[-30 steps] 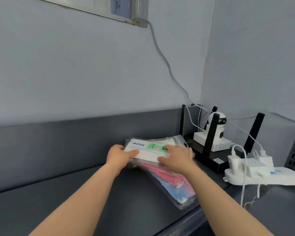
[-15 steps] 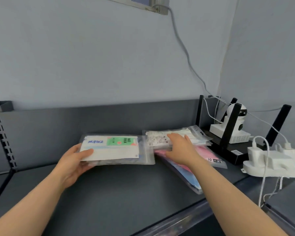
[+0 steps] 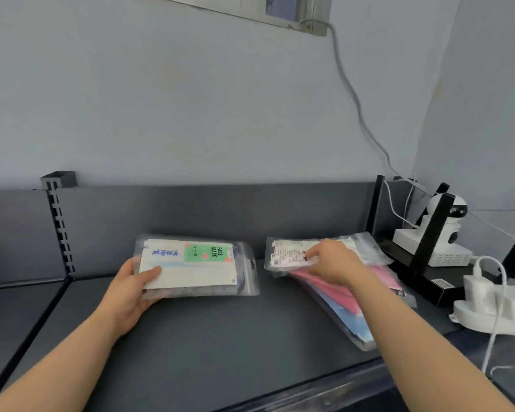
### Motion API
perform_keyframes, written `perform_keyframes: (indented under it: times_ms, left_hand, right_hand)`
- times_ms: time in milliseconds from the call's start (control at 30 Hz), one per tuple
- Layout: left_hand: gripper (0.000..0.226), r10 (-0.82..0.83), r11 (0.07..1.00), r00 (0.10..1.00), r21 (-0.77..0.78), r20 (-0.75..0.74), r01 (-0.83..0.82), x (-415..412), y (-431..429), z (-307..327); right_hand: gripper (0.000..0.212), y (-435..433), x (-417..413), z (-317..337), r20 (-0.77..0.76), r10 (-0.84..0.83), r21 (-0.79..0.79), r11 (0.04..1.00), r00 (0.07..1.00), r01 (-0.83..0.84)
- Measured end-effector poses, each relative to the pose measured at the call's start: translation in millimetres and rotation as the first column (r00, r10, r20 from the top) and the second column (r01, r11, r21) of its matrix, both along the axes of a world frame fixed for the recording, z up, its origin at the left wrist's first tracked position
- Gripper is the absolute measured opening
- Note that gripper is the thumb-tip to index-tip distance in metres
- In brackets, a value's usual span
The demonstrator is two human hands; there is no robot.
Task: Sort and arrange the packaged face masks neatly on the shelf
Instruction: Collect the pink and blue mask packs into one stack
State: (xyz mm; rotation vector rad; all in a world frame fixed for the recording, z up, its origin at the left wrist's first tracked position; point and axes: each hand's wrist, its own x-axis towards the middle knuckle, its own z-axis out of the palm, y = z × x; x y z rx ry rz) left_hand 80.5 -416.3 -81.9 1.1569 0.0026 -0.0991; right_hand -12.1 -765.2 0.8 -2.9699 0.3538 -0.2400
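Grip of left hand (image 3: pixel 128 295) around flat glossy mask pack (image 3: pixel 191 266); right grip (image 3: pixel 336 266) fingertip-tight on crinkly pouch (image 3: pixel 289 254).

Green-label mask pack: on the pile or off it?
Off. The green-label pack lies apart, left of the pile, bare shelf between them; the left hand grips its left end.

Both bare forearms reach forward from the lower corners, well apart. The left hand (image 3: pixel 128 292) grips the near-left edge of a clear plastic packet with a white and green face-mask label (image 3: pixel 191 263), thumb flat on top, the other fingers hidden beneath. The right hand (image 3: pixel 332 264) lies palm down on a clear packet with a white printed label (image 3: pixel 289 254), its fingers (image 3: pixel 312 257) bent; whether they pinch or only press is hard to tell.
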Motion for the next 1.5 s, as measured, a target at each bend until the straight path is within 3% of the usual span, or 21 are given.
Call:
perform_keyframes:
  times_ms: [100,200,267,400,600,700,833,1000,1200,1500]
  left_hand:
    - [0.023,0.012,0.999,1.000,-0.044,0.029,-0.011,-2,2,0]
    - [0.025,0.002,0.999,0.998,-0.051,0.058,0.001,-4,2,-1]
    - [0.025,-0.006,0.997,0.997,-0.070,0.072,0.011,-6,3,-2]
    - [0.025,-0.034,0.994,0.995,-0.102,0.091,0.044,-9,4,-2]
    - [0.027,-0.011,0.990,0.998,-0.139,0.055,0.019,-9,5,-1]
    - [0.034,-0.022,0.985,0.999,-0.169,0.037,0.028,-9,5,0]
    - [0.033,-0.027,0.975,1.000,-0.222,0.016,0.030,-11,6,2]
    - [0.040,-0.074,0.974,0.997,-0.216,0.008,0.074,-11,6,4]
    - [0.048,-0.153,0.972,0.985,-0.167,0.080,0.165,-13,6,4]
    - [0.025,-0.036,0.981,0.996,-0.189,0.085,0.052,-9,8,2]
  right_hand:
    - [0.025,1,-3,14,0.256,0.018,0.118,0.992,0.967,-0.050]
    - [0.027,19,-3,34,0.569,0.049,0.200,0.960,0.821,-0.196]
    - [0.025,35,2,47,0.626,0.110,0.208,0.931,0.772,-0.301]
    - [0.024,62,15,59,0.536,0.208,0.256,0.883,0.818,-0.393]
    - [0.024,90,33,84,0.498,0.350,0.236,0.826,0.794,-0.512]
    - [0.026,101,42,84,0.366,0.388,0.187,0.860,0.846,-0.475]
    - [0.027,105,57,77,0.391,0.328,0.236,0.868,0.860,-0.437]
    - [0.026,104,72,54,0.154,0.377,0.249,0.880,0.913,-0.405]
    - [0.021,106,76,31,0.123,0.375,0.367,0.843,0.919,-0.394]
    - [0.019,117,69,19,-0.019,0.458,0.363,0.832,0.889,-0.421]
